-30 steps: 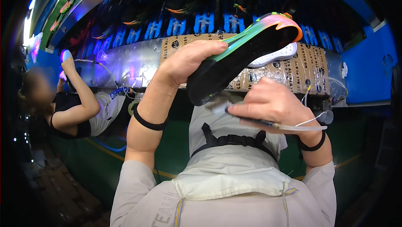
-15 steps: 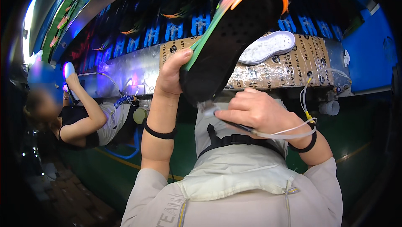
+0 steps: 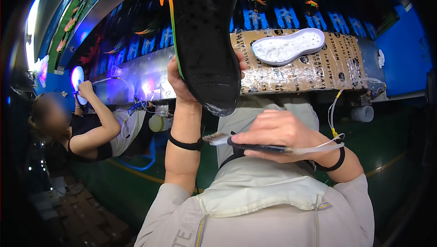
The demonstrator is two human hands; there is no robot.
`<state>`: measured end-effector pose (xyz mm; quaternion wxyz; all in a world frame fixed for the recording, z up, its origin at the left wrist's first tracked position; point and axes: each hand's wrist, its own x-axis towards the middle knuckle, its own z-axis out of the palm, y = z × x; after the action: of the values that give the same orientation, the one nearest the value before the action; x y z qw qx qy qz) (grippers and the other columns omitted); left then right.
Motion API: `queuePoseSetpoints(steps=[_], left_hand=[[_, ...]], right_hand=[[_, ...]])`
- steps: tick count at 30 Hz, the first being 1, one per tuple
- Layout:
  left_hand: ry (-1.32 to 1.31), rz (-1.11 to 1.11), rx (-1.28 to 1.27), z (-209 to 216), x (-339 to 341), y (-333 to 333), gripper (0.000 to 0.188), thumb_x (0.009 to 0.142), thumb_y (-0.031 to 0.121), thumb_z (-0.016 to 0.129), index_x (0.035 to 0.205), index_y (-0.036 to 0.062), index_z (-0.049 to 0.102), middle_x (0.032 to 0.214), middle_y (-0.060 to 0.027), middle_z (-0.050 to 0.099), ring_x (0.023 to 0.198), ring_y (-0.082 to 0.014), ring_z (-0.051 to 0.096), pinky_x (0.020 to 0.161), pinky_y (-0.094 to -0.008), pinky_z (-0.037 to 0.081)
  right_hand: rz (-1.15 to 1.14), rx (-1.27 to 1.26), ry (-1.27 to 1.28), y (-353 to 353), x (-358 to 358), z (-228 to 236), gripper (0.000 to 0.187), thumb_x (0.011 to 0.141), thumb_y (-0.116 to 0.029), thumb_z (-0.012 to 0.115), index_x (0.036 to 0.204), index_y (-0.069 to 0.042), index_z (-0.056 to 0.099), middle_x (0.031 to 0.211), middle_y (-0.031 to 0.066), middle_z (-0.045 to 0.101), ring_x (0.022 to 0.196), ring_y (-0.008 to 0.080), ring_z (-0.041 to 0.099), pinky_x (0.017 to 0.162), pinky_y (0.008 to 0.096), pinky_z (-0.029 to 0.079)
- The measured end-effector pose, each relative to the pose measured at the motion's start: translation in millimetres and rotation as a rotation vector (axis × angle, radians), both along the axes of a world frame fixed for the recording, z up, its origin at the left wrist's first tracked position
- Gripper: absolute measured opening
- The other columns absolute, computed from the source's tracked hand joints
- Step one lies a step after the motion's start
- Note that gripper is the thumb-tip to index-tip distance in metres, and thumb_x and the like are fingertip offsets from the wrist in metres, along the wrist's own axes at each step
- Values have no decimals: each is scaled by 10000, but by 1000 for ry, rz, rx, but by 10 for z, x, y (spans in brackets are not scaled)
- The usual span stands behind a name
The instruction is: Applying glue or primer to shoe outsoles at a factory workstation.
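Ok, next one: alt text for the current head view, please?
A person's left hand holds up a shoe upper, black underside showing, while the right hand holds a tube-fed brush below, not touching it. Beyond, a white shoe sole lies on printed cardboard; another person is at left.

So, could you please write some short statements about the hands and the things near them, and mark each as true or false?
1. The left hand holds the shoe upper. True.
2. The right hand holds a brush. True.
3. The brush touches the shoe upper. False: a gap shows between them.
4. A white sole lies on the cardboard. True.
5. The white sole lies left of the shoe upper. False: it lies to the right.
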<state>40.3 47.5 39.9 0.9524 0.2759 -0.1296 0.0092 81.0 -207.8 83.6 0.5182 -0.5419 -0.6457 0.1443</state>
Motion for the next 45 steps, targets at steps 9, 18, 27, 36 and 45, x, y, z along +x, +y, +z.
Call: queuePoseSetpoints(steps=[9, 18, 27, 36, 45], left_hand=[[48, 46, 220, 96, -13, -86, 1145, 852, 795, 567, 1560, -80, 354, 1346, -394, 569, 1172, -504, 654, 1034, -583, 547], [185, 101, 335, 127, -14, -76, 1051, 890, 706, 549, 1534, -110, 397, 1322, -382, 611, 1177, -469, 679, 964, -494, 612], [259, 139, 246, -218, -177, -133, 687, 1041, 413, 383, 1513, -82, 451, 1397, -283, 629, 1219, -381, 688, 1026, -480, 590], [232, 79, -137, -406, -326, -376, 656, 1075, 404, 287, 1508, -55, 467, 1387, -283, 636, 1260, -396, 659, 1085, -521, 543], [400, 43, -117, -413, -496, -557, 692, 1081, 427, 232, 1499, -63, 483, 1401, -284, 629, 1254, -418, 654, 1112, -553, 510]], right_hand=[[-93, -15, -2, 6, 87, 54, 334, 826, -41, 834, 1153, -36, 763, 847, 87, 692, 747, 263, 659, 689, 375, 534], [-13, -170, 238, -35, 205, 178, 292, 851, -84, 831, 1134, -30, 788, 864, 124, 738, 711, 253, 683, 650, 360, 547], [-406, 11, 2, 43, 447, 165, 327, 826, -25, 822, 1145, -10, 755, 879, 143, 730, 732, 270, 700, 645, 351, 543], [-408, -41, -394, 107, 308, -189, 338, 831, -88, 805, 1151, -21, 720, 819, 117, 659, 716, 298, 664, 650, 410, 548], [-646, -47, -196, 267, 636, -240, 313, 867, -67, 791, 1167, -1, 733, 849, 146, 688, 740, 299, 673, 670, 395, 545]])
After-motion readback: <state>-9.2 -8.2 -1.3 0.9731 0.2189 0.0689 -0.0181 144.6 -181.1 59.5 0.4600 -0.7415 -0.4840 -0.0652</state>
